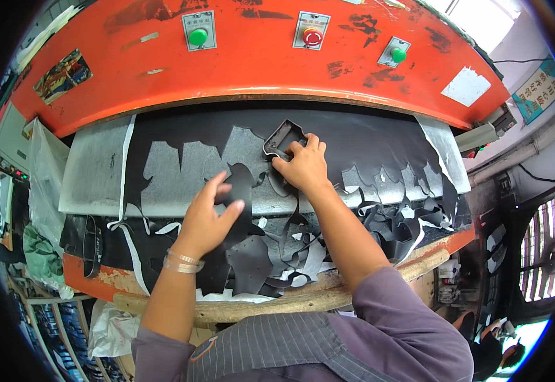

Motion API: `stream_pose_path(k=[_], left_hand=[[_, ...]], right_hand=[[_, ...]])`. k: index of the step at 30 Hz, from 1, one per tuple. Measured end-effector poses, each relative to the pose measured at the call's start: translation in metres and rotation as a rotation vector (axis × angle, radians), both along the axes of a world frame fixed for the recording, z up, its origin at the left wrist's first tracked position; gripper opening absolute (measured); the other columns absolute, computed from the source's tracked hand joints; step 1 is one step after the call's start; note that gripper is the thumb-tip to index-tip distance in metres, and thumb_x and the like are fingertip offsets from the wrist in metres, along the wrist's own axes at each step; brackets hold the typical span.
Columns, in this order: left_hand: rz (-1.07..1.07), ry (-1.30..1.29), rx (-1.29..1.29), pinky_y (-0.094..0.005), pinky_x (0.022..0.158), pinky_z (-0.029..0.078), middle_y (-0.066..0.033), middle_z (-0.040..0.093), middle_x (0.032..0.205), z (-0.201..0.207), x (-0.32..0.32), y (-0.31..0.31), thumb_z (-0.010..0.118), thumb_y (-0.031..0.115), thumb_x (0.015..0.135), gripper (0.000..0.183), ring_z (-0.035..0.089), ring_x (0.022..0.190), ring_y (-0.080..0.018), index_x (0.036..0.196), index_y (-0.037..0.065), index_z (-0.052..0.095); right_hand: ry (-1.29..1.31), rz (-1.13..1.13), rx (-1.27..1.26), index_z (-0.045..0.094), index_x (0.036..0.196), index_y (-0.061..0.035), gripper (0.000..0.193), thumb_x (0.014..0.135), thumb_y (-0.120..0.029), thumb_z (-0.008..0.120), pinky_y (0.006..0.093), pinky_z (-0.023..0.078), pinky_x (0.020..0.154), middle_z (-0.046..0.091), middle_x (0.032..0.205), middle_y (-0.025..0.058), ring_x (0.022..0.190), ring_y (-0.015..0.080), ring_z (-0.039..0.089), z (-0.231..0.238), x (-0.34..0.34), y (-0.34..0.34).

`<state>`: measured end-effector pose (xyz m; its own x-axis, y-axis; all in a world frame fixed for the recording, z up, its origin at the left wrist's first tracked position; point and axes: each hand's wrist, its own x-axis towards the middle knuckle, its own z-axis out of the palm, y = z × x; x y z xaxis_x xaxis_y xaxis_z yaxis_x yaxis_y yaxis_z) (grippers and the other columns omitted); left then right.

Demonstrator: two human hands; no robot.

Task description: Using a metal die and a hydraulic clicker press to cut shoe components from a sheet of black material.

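Observation:
My right hand [304, 164] grips the near right edge of a metal cutting die [282, 137], thumb and fingers bent over its rim. The die is a hollow, angular frame lying at the ragged edge of a black leather sheet [366, 137]. To the left, my left hand [204, 219] is held with thumb and fingers apart and nothing between them. Just beyond its fingertips lies a loose black leather piece [242, 181]. Nearer my body, cut black pieces with small holes [250, 264] overlap in a pile.
An orange press [252, 70] spans the far side, carrying a green button [198, 37], a red stop button [312, 37] and another green button [399, 55]. Leather offcuts [398, 229] tangle along the front of the grey cutting bed [93, 165]. A worn rail [226, 311] edges the near side.

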<state>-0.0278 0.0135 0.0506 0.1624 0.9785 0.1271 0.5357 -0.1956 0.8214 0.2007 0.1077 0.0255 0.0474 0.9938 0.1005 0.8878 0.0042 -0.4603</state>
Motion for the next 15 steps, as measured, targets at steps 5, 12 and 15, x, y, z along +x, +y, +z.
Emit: stream_pose_path(k=[5,12,15], left_hand=[[-0.015,0.04,-0.094,-0.0441,0.105,0.036,-0.0244,0.052,0.133,-0.039,0.021,0.046,0.053,0.009,0.086,0.073,0.051,0.12,-0.0409,0.146,-0.005,0.014],[-0.057,0.178,0.105,-0.0481,0.115,0.019,-0.0181,0.05,0.137,-0.073,0.054,0.109,0.047,0.004,0.082,0.079,0.045,0.128,-0.0357,0.146,-0.008,0.002],[-0.099,0.23,0.134,-0.0472,0.116,0.017,-0.0165,0.049,0.139,-0.079,0.047,0.117,0.046,0.003,0.082,0.079,0.043,0.13,-0.0335,0.147,-0.007,0.003]], right_hand=[[0.082,0.174,0.06,0.028,0.146,-0.0047,0.104,0.067,-0.048,0.079,0.0509,0.027,0.108,0.037,0.142,0.0282,0.132,0.0422,0.034,-0.005,0.01,-0.027],[0.145,0.301,0.013,0.023,0.149,-0.0052,0.097,0.073,-0.024,0.08,0.0412,0.029,0.109,0.051,0.137,0.0179,0.125,0.0344,0.047,-0.024,0.068,-0.007],[0.216,0.324,0.07,0.032,0.146,-0.0063,0.085,0.075,-0.015,0.078,0.0397,0.035,0.106,0.053,0.135,0.0153,0.121,0.0345,0.049,-0.027,0.071,-0.004]])
